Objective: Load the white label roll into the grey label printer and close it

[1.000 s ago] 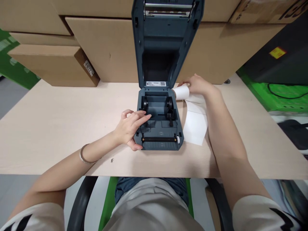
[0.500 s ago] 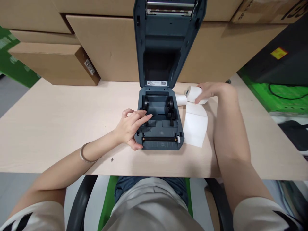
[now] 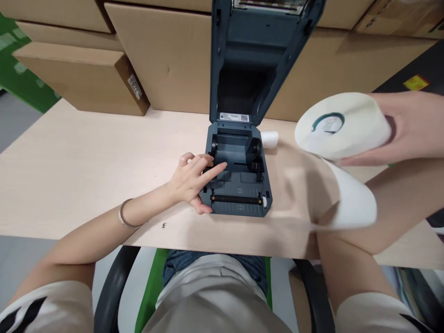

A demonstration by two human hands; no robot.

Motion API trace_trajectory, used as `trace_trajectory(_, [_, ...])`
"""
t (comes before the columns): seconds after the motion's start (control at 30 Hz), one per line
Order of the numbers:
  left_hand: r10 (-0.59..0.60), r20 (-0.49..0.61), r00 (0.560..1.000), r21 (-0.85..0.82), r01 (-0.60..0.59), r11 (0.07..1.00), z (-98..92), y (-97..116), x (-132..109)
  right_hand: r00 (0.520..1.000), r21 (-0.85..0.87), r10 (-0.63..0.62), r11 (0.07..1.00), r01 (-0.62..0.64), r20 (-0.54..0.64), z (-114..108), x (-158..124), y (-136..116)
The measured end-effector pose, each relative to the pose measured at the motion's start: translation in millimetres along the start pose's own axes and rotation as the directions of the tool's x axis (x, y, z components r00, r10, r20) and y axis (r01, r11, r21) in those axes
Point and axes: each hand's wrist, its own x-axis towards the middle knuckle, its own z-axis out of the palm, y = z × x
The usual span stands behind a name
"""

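Observation:
A dark blue-grey printer (image 3: 239,185) stands on the table with its lid (image 3: 255,60) raised. Inside are two black roll holders and a black roller near the front edge. My left hand (image 3: 196,180) rests on the printer's left edge, fingers apart, the index finger reaching over the inside. High over the table on the right, my right hand (image 3: 409,129) grips a white label roll (image 3: 347,125), its core end facing the camera. A loose strip of labels (image 3: 354,199) hangs and curls below the roll. A smaller white roll (image 3: 269,139) lies against the printer's right side.
Cardboard boxes (image 3: 173,60) line the back of the table (image 3: 69,185). One flatter box (image 3: 79,78) sits at the back left. A dark item with a yellow label (image 3: 416,83) is at the far right. Chair armrests flank my body below the front edge.
My right hand has lifted the label roll off the table, up and to the right, with its strip trailing. The view has shifted slightly. My left hand stays on the printer.

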Motion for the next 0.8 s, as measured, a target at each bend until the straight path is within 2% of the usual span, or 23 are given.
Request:
trace_trajectory(0.1, [-0.013, -0.008, 1.0, -0.037, 0.013, 0.999, -0.3, 0, 0, 0.97, -0.025, -0.208, 0.977, 0.212, 0.124, 20, 9, -40])
trace_trajectory(0.2, [0.001, -0.059, 0.998, -0.035, -0.003, 0.999, -0.4, 2, 2, 0.948, 0.006, -0.276, 0.96, 0.279, 0.16, 51, 31, -82])
trace_trajectory(0.3, [0.013, -0.129, 0.992, -0.014, -0.015, 1.0, 0.2, 3, 4, 0.946, -0.023, -0.275, 0.959, 0.283, 0.169, 80, 53, -103])
trace_trajectory(0.47, [0.032, -0.19, 0.981, -0.032, -0.039, 0.999, 3.1, 4, 5, 0.933, -0.116, -0.282, 0.943, 0.313, 0.225, 101, 70, -103])
trace_trajectory(0.63, [-0.005, -0.137, 0.991, -0.039, -0.001, 0.999, 5.9, 1, 0, 0.91, -0.156, -0.328, 0.915, 0.373, 0.253, 116, 79, -99])
trace_trajectory(0.8, [-0.004, -0.1, 0.995, -0.045, 0.0, 0.999, 6.6, 1, -1, 0.898, -0.175, -0.303, 0.912, 0.37, 0.32, 135, 90, -97])
